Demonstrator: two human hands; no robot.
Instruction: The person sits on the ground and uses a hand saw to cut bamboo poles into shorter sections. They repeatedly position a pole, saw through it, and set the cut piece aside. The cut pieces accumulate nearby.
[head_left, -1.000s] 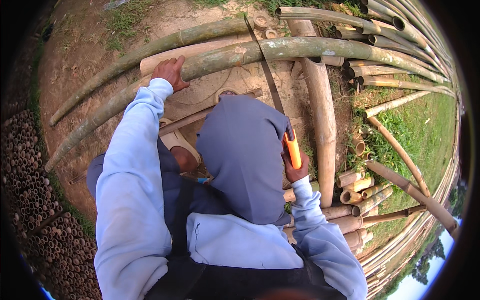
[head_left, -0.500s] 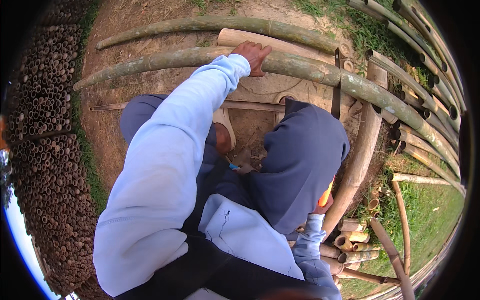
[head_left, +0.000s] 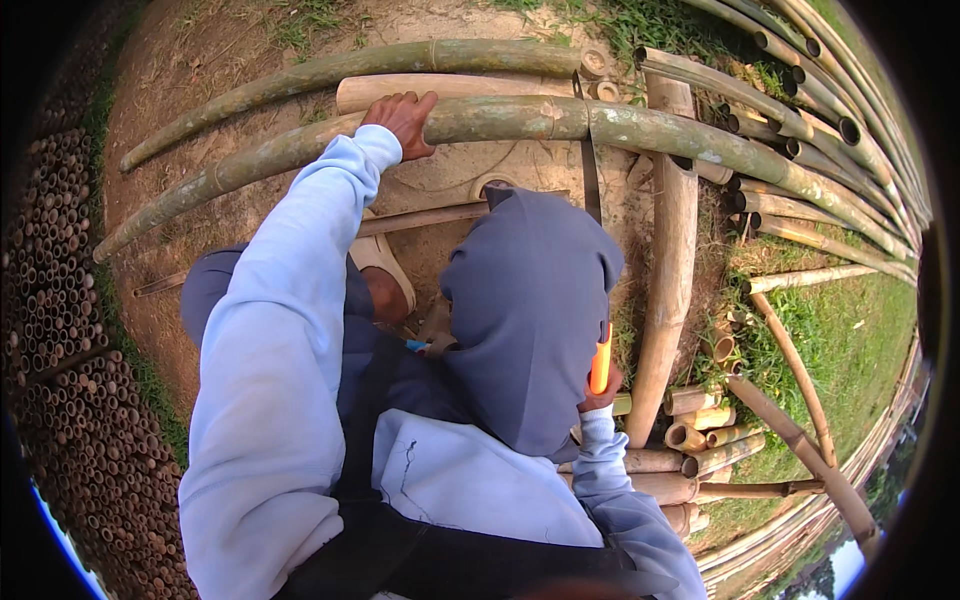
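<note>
A long green bamboo pole (head_left: 500, 119) lies crosswise in front of me, over a thicker tan bamboo log (head_left: 668, 260). My left hand (head_left: 402, 122) is closed over the top of the pole, left of the saw. Low at the right, beside my bent knee (head_left: 535, 300), my right hand (head_left: 603, 393) is wrapped round the orange handle of a saw (head_left: 600, 366). The dark narrow saw blade (head_left: 590, 178) runs away from me and crosses the pole. My knee hides part of the right hand's fingers. How deep the blade sits in the bamboo I cannot tell.
Behind the pole lie another green bamboo pole (head_left: 350, 66) and a short tan bamboo piece (head_left: 460, 90). Several poles (head_left: 800, 130) are heaped at the right, with cut bamboo pieces (head_left: 700, 420) below them. Stacked bamboo tubes (head_left: 60, 250) fill the left side.
The view has swung to the right, so the scene sits further left in the picture. More of the orange saw handle shows beside my knee. Both hands keep their grips.
</note>
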